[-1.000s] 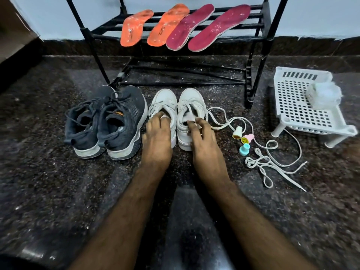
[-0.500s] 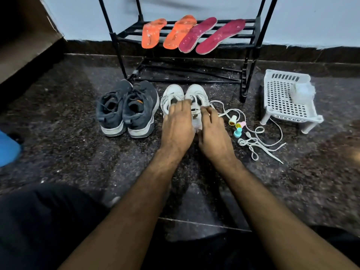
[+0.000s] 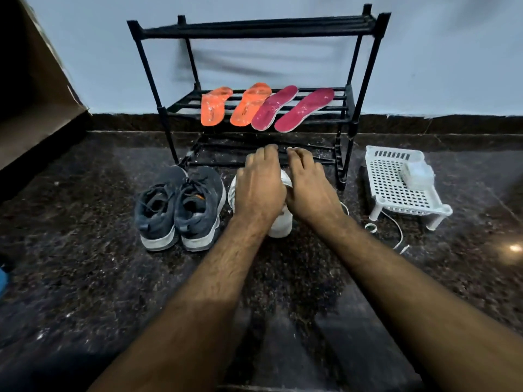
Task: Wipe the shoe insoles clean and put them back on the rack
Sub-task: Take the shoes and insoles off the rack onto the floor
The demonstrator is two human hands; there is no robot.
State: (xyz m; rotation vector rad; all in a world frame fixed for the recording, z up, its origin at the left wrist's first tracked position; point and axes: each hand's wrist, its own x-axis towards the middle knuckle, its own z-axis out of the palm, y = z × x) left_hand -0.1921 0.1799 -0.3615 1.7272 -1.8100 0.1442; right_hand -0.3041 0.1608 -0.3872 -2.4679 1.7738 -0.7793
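four insoles point(image 3: 263, 108) lie on our rack's point(image 3: 351, 108) middle shelf, two orange left, two maroon right. down on the floor our left hand point(image 3: 259, 188) and right hand point(image 3: 307, 188) rest fingers-out over the white shoes point(image 3: 278, 224), grip's hidden so can't tell. grey sneakers point(image 3: 181, 210) sit just left.

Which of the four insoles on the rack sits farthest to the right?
The longer dark red insole, at the right end of the row on the black rack. The other dark red insole lies beside it, and the two orange ones are farther left.
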